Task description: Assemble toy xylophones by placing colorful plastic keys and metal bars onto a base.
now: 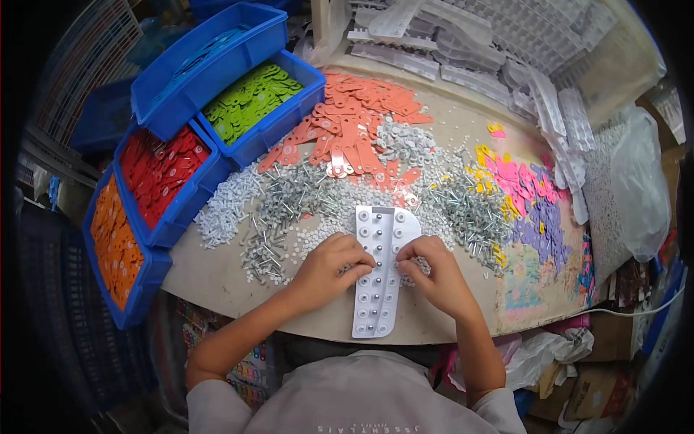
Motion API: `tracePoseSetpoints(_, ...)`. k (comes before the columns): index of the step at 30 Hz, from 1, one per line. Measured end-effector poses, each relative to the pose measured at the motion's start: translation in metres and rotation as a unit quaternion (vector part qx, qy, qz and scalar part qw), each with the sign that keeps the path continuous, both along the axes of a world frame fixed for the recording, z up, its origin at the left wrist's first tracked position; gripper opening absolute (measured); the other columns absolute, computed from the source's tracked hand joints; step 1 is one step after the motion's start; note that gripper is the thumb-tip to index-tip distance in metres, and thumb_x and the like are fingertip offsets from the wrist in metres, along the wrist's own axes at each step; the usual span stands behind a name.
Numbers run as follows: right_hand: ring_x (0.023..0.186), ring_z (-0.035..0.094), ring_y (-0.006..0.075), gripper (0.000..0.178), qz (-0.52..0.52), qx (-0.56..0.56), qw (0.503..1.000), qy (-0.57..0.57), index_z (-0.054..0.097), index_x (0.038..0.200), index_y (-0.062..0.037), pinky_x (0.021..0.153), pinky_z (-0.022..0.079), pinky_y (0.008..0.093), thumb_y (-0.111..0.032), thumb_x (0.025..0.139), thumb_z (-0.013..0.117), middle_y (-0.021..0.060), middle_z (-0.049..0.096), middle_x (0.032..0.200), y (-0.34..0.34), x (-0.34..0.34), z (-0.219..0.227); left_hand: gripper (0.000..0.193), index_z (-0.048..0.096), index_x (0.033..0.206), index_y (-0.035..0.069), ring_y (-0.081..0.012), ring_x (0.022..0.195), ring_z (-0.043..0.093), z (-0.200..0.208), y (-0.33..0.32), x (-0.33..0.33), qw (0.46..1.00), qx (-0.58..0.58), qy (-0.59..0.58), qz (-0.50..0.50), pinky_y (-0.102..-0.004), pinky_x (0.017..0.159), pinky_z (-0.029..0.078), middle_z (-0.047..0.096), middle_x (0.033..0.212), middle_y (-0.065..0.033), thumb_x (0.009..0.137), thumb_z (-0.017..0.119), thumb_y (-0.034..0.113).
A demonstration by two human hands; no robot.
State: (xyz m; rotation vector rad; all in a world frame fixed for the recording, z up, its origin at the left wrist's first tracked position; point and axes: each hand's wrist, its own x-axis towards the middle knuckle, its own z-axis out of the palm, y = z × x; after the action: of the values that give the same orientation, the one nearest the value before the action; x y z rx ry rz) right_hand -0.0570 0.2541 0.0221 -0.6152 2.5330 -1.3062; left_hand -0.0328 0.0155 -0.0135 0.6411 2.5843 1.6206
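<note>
Fingers of the left hand (332, 267) and right hand (436, 273) curl inward over a long white plastic fixture (383, 283), their grip too hidden to tell.

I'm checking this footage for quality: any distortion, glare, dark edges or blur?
Head view: fisheye bending toward the rim; black corners; small glare patches on the coral tags; left hand, right hand and white tray fairly sharp.

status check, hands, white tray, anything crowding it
Left hand and right hand at opposite sides of white tray. Tray on table, round silver pieces in a row along it. Small white pieces crowd its far end.
</note>
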Motion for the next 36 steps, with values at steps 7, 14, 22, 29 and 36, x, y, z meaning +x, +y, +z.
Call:
tracePoseSetpoints(7,0.091,0.055,0.0260,0.008,-0.009,0.029,0.999,0.034,0.065,0.093,-0.0024,0.085,0.043,0.0371,-0.006,0.086,0.068,0.0088,0.062,0.088,-0.005,0.008,-0.013,0.012,0.071,0.092,0.005,-0.0245,0.086,0.061,-0.008,0.008,0.007,0.998,-0.016,-0.032,0.058,-0.0352,0.076,0.049,0.064,0.087,-0.0065,0.083,0.073,0.013)
tracePoseSetpoints(14,0.085,0.056,0.0284,0.014,-0.065,0.036,0.987,0.140,0.064,0.093,-0.0020,0.074,0.046,0.0372,-0.001,0.082,0.071,0.0105,0.059,0.086,-0.011,0.025,-0.037,0.013,0.070,0.090,0.005,-0.0234,0.080,0.060,-0.007,0.012,0.010,0.990,-0.071,0.083,0.085,-0.0351,0.071,0.049,0.063,0.084,-0.0055,0.081,0.075,0.012)
tracePoseSetpoints(22,0.083,0.056,0.0292,0.016,-0.053,0.088,0.950,0.294,0.068,0.094,-0.0033,0.072,0.046,0.0391,-0.001,0.079,0.073,0.0093,0.059,0.087,-0.012,0.029,-0.040,0.011,0.071,0.090,0.002,-0.0220,0.079,0.058,-0.025,0.006,0.009,0.997,0.003,0.061,0.057,-0.0321,0.072,0.047,0.062,0.082,-0.0053,0.080,0.075,0.005)
tracePoseSetpoints(29,0.084,0.057,0.0305,0.013,-0.065,0.027,0.968,0.241,0.067,0.094,-0.0020,0.077,0.045,0.0418,0.000,0.081,0.070,0.0118,0.061,0.085,0.002,-0.022,-0.020,0.009,0.069,0.096,0.001,-0.0204,0.082,0.060,0.004,0.003,-0.040,0.989,0.004,0.062,0.133,-0.0320,0.073,0.048,0.063,0.085,-0.0075,0.087,0.068,0.003)
tracePoseSetpoints(36,0.091,0.058,0.0307,0.013,-0.116,0.090,0.928,0.344,0.069,0.093,-0.0063,0.080,0.045,0.0421,-0.002,0.081,0.069,0.0097,0.063,0.089,-0.019,-0.133,-0.041,0.010,0.072,0.092,0.005,-0.0274,0.089,0.063,-0.018,0.019,-0.155,0.970,-0.112,0.149,0.157,-0.0420,0.080,0.050,0.067,0.090,-0.0087,0.083,0.069,0.009)
